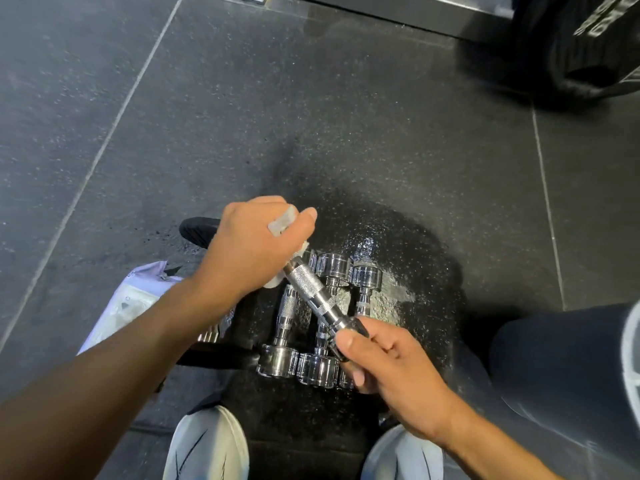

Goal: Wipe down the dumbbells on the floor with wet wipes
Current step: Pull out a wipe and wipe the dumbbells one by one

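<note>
One dumbbell point(312, 291) held slantwise; left hand point(251, 251) clutches wet wipe point(282, 222) round its far end; right hand point(388, 365) grips its near end; handle bare between.

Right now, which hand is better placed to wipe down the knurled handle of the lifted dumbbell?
Left. The left hand grips the wet wipe at the far end of the chrome dumbbell, beside its knurled handle. The right hand holds the near end, steadying it, with no wipe.
</note>
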The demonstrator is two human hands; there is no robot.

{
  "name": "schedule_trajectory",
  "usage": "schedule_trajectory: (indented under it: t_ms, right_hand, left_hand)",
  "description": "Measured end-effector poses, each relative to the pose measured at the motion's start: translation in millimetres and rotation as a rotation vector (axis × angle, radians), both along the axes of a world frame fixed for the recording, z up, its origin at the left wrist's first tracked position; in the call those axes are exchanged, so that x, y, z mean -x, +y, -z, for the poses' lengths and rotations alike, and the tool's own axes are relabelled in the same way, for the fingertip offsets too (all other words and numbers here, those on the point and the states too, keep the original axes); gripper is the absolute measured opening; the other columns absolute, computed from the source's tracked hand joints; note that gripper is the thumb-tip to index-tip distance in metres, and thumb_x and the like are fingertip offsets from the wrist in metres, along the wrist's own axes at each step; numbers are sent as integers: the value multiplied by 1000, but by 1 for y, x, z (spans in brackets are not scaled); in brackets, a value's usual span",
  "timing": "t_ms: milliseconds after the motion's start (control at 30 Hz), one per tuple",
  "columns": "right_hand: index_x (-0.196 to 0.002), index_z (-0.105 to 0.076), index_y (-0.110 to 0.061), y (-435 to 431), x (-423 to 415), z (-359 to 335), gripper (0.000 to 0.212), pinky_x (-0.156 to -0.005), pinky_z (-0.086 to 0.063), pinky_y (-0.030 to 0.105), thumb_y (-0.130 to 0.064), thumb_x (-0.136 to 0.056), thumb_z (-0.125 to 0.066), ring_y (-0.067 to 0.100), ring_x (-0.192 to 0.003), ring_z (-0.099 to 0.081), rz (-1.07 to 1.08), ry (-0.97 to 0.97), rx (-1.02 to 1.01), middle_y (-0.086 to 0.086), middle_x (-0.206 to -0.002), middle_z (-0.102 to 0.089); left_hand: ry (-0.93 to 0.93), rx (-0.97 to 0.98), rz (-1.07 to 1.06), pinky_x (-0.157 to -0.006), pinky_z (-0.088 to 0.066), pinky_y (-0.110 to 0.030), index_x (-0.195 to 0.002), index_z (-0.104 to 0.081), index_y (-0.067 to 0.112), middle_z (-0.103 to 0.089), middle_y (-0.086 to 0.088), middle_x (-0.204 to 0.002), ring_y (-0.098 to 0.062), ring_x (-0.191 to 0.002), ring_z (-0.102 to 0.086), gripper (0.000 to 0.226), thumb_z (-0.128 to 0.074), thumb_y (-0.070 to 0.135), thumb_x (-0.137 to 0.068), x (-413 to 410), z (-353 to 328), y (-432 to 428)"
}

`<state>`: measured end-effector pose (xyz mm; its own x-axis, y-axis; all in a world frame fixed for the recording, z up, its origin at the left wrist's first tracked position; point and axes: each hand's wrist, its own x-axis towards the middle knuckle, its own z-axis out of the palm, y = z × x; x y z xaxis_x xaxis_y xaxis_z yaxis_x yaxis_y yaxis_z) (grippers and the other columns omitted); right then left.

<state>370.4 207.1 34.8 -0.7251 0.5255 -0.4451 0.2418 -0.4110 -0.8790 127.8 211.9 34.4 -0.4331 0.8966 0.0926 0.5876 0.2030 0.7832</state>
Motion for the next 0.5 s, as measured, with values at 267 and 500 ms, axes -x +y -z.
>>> schedule_trajectory:
  t_ms: [267, 500]
  right_hand:
    - [-79, -54, -4, 1, -11, -2, 50, -51, -28, 36, -49, -91, -73, 27, -55, -36, -22, -147, -448, 7, -63, -41]
    - [-92, -62, -10, 12, -20, 1, 42, -59, -39, 16, -51, -94, -70, 10, -62, -48, -167, -240, -1056, -8, -71, -45]
  left_hand:
    - [249, 473, 304, -59, -42, -38, -51, -48, 5, -50, -6, -49, -25, -60, -53, 76, -40, 63, -99, 13, -28, 8]
    - [-305, 726, 103, -70, -43, -34, -73, -66, 0, -50, 5, -71, -17, -58, -56, 84, -43, 79, -90, 14, -21, 8]
